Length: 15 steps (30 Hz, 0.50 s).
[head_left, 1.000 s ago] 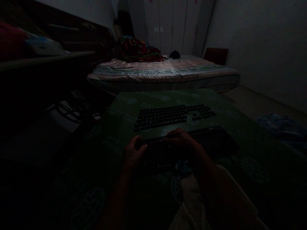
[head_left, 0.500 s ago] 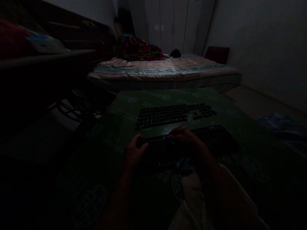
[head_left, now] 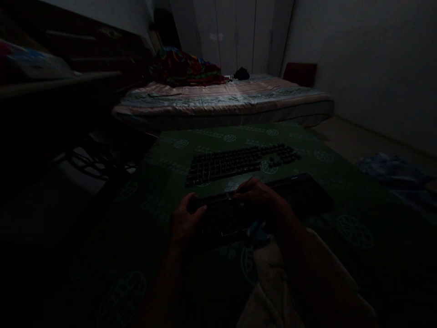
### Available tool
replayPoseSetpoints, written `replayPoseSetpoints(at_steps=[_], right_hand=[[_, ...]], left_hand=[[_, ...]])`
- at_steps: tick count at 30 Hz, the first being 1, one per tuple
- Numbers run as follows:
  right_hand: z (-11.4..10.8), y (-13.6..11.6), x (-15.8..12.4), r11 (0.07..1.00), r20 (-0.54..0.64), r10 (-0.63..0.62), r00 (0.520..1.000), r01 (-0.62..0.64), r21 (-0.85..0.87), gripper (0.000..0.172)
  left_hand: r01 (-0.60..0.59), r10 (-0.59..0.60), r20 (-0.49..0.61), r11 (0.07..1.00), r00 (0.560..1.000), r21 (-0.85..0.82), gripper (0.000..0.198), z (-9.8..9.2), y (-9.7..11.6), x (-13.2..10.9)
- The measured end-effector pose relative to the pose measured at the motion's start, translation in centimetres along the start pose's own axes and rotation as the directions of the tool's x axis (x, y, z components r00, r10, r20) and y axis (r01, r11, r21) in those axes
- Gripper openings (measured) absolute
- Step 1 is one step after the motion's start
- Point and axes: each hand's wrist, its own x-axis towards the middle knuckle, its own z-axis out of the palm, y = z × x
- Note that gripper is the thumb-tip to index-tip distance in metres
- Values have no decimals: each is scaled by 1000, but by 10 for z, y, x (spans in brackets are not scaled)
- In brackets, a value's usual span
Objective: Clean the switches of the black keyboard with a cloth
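Note:
A dark keyboard [head_left: 300,193] lies across the green-covered table in front of me, much of it lost in the dim light. My left hand [head_left: 184,218] grips its left end, thumb over the top and fingers at the far edge. Over the keyboard's back edge, near the middle, my right hand [head_left: 257,196] is closed in a pinch. A thin dark line shows above its fingers; what it holds cannot be made out. Behind the keyboard, black keycaps [head_left: 225,164] lie in keyboard-like rows. Below my right wrist are a small blue object [head_left: 259,233] and a pale cloth [head_left: 269,273].
The green table cover [head_left: 164,177] carries printed globe marks. Past the table stands a bed [head_left: 218,107] with a red patterned blanket [head_left: 187,68]. To the left is a dark shelf [head_left: 85,77], and crumpled fabric [head_left: 392,173] lies at the right.
The whole view has shifted, so everything sits slightly further left. Both hands keep nearly the same place on the keyboard, and the keycaps have not moved on the table.

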Motion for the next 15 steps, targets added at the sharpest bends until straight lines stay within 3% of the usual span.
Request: replayPoseSetpoints(at_steps=[6, 10, 12, 15], right_hand=[[0, 5, 4, 999, -33, -22, 999, 23, 47, 26], [6, 0, 6, 994, -50, -68, 996, 71, 79, 28], [10, -5, 6, 991, -39, -101, 994, 104, 87, 28], [19, -13, 7, 986, 36, -137, 990, 133, 102, 31]], left_hand=[[-13, 13, 2, 999, 1000, 38, 46, 0, -3, 2], [-204, 212, -47, 970, 976, 132, 39, -4, 8, 0], [-261, 263, -28, 962, 964, 75, 40, -3, 21, -6], [-95, 119, 142, 982, 983, -162, 49, -1, 41, -18]])
